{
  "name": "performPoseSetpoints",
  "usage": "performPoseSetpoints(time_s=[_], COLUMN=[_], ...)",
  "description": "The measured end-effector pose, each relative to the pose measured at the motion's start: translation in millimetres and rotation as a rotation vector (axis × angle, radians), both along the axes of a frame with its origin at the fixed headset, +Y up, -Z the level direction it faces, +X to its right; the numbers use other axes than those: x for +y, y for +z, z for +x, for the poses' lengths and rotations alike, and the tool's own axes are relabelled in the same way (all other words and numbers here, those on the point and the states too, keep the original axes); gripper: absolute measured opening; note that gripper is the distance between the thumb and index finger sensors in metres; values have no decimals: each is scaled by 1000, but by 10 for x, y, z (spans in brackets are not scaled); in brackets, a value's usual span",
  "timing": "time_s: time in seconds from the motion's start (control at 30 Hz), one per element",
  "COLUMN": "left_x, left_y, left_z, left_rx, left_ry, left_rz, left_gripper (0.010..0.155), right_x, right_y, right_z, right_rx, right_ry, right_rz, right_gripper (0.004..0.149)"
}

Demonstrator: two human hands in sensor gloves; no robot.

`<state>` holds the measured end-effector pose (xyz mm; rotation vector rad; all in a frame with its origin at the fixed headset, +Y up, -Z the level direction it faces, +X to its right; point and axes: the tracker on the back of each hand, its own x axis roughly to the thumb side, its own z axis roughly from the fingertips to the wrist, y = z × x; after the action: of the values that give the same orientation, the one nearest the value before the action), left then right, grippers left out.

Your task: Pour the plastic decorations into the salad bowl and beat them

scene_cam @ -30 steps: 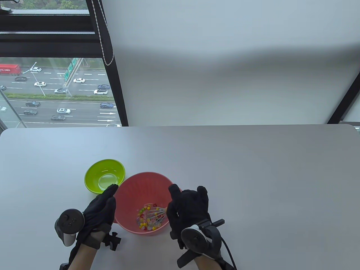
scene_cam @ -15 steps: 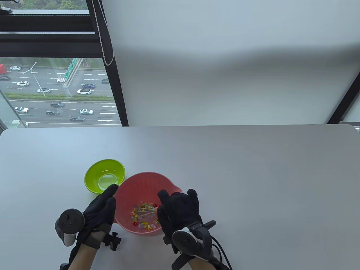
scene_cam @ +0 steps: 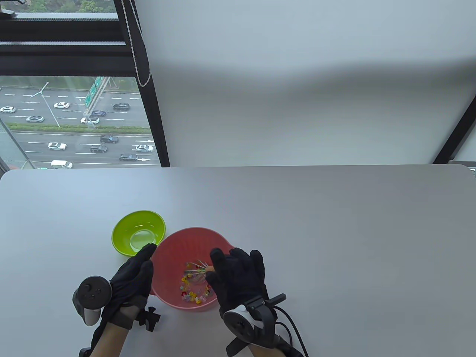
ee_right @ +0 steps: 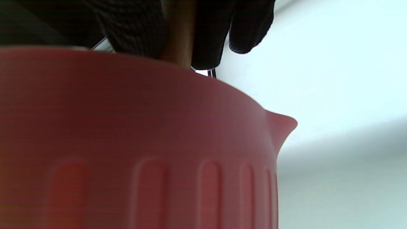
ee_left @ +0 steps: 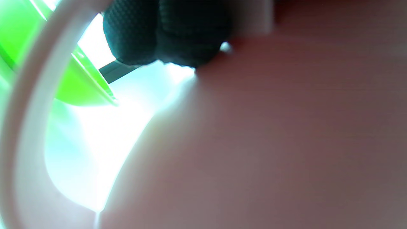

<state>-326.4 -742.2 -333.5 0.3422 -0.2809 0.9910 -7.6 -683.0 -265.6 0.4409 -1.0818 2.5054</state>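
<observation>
Pink plastic formed the salad bowl, which sat on the bench between the two hands. The plastic decorations lay loose in its bottom, just beyond and below the right hand's fingertips. The right hand hung over the bowl's near right rim with its fingers curled round the handle of a whisk; the right wrist view showed a tan handle between the gloved fingers. From that hand the whisk's long axis ran forward and to the left, sloping down so the wire head rested among the decorations. The left hand lay with fingers straight and together, pressed flat against the bowl's outer left wall, apparently steadying it. A green bowl stood just past the left fingertips, seemingly already poured out. Judging by this, the pouring was done and beating was under way; the right hand, nearer the decorations, was the one to carry the stirring round.
</observation>
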Motion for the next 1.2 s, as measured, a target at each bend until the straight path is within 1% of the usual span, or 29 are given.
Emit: performPoseSetpoints(time_s=[0.03,0.1,0.27,0.47,0.8,1.2], left_x=[1,1,-1,0,0,0], left_y=[0,0,-1,1,1,2], left_z=[1,1,2,6,8,7], left_rx=[0,0,-2,-2,-2,-2], left_ry=[0,-1,-3,-2,-1,-1], left_rz=[0,0,1,1,0,0], left_gripper=[59,59,59,59,59,59], right_x=[6,21,28,57,64,24], right_y=[13,27,19,10,-29,-2], right_z=[15,45,78,130,193,69], right_rx=[-12,-25,-30,-29,2,7], right_ry=[-14,-39,-36,-52,-123,-49], right_rz=[20,54,54,45,-26,-8], right_gripper=[83,83,72,69,68,62])
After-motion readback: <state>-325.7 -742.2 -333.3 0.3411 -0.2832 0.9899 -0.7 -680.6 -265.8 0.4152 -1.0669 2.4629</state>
